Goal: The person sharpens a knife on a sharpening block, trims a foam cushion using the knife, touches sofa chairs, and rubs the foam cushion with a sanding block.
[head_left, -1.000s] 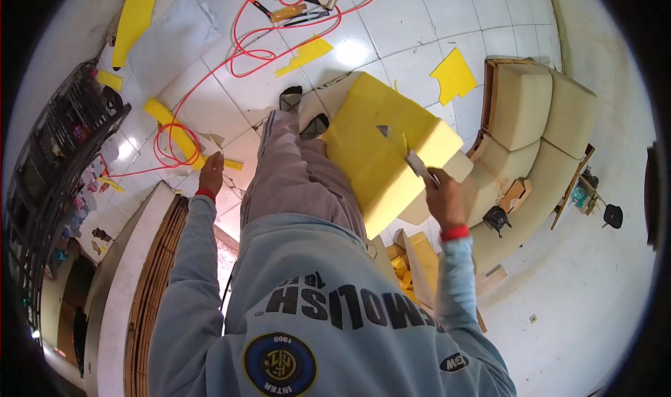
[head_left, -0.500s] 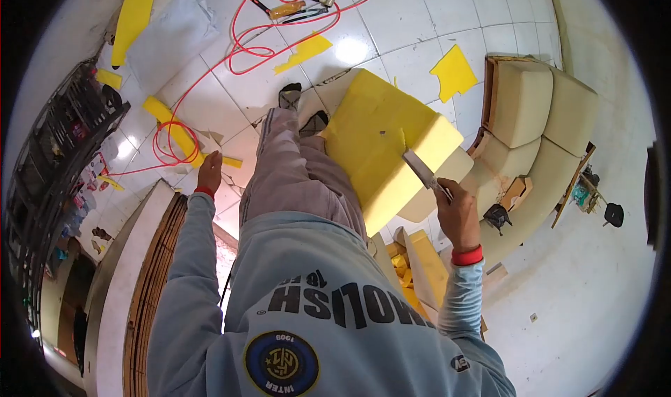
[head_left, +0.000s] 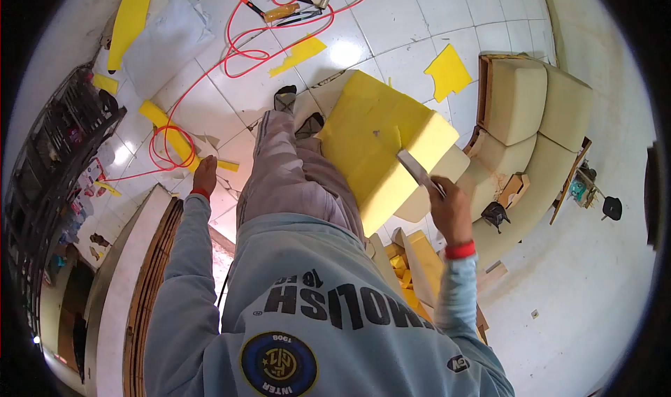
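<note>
My right hand (head_left: 451, 214) is closed round the handle of a broad flat-bladed knife (head_left: 415, 169). The blade lies against or just over the near top edge of a large yellow foam block (head_left: 377, 128), beside a short raised mark in the foam; I cannot tell whether it touches. Pale foam shows down the block's side. My left hand (head_left: 204, 176) hangs out to the left over the floor, its fingers stretched forward, with nothing visible in it. Below it lies a yellow foam strip (head_left: 170, 135) crossed by a red hose (head_left: 183, 103).
A cream sofa (head_left: 521, 103) stands on the right, with a small black object (head_left: 495, 216) on it. Yellow foam scraps (head_left: 448, 73) and tools (head_left: 283, 11) lie on the tiled floor. Stacked boards (head_left: 150, 285) and a dark metal rack (head_left: 52, 159) line the left.
The whole view has shifted slightly to the left. The knife remains at the block's edge, its blade turned a little more edge-on. My left hand has swung slightly back.
</note>
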Motion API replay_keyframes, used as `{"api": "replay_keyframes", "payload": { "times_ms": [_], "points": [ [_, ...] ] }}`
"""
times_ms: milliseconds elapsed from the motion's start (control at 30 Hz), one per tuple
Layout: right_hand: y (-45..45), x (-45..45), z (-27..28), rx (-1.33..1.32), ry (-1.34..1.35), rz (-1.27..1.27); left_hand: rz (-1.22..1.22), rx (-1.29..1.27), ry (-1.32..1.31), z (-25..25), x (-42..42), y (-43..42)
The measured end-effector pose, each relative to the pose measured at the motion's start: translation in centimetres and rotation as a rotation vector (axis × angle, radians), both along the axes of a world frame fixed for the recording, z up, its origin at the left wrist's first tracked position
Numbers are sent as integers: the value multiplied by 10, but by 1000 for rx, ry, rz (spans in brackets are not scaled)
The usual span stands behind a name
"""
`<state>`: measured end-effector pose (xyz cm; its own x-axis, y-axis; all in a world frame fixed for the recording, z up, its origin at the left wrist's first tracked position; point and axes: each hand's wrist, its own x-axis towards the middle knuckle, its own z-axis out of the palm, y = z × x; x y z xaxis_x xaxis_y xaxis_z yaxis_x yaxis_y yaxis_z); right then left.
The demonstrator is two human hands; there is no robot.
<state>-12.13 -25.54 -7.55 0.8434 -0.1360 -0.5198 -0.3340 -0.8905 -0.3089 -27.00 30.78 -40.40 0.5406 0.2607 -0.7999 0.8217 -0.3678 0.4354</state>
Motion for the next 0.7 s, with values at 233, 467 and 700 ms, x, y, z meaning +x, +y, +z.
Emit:
{"api": "replay_keyframes", "payload": {
  "times_ms": [233,467,700],
  "points": [
    [-1,1,-73,-17,111,-3,2,-65,-43,16,14,-10],
    [3,1,-31,-53,72,47,-8,28,26,5,-5,4],
    [4,-8,-39,20,60,54,34,-67,-18,26,2,-9]
  ]
}}
